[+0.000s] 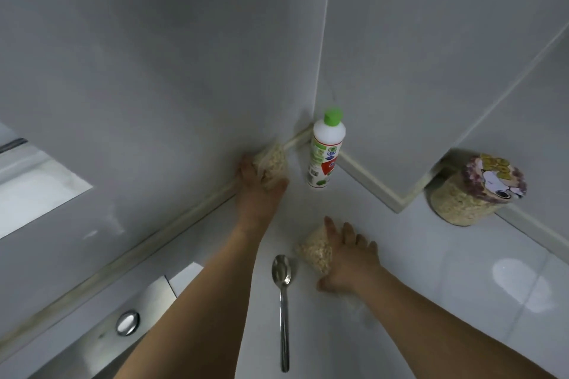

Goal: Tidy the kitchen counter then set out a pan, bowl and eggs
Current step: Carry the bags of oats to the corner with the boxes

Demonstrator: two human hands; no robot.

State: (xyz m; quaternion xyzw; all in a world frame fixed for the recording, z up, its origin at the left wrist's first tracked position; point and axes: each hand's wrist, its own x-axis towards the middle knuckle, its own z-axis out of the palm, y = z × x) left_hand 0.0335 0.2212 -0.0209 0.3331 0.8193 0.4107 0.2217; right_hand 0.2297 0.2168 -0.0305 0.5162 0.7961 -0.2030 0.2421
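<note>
Gripping a small clear bag of oats (pixel 272 163) with left hand (pixel 257 184), fingers and thumb curled round it, bag pressed into the join of counter (pixel 400 301) and wall (pixel 154 71), near the corner. Reaching over a second clear bag of oats (pixel 315 251) with right hand (pixel 349 261); fingers spread and mostly straight across the bag's top, thumb low on the near side. Cannot tell whether this bag is pinched or only covered; bag lying on the counter, partly hidden under the palm.

Just right of the left hand's bag: white bottle (pixel 325 151) with green cap, upright in the corner, label facing out, print too blurred to read. Apart from the bag, not touching.

Metal spoon (pixel 282 295) flat on the counter between the two forearms, bowl end toward the wall, handle pointing back toward the camera. Bowl end just beside the second bag, slightly left of it.

Far right, tucked under a projecting wall panel: round clear tub (pixel 462 200) filled with oat-like flakes, patterned lid on top.

Lower left: steel sink edge (pixel 144 304) with a round chrome button (pixel 127 322) set in it.

Pan, bowl and eggs: not in sight anywhere on this stretch of counter.
</note>
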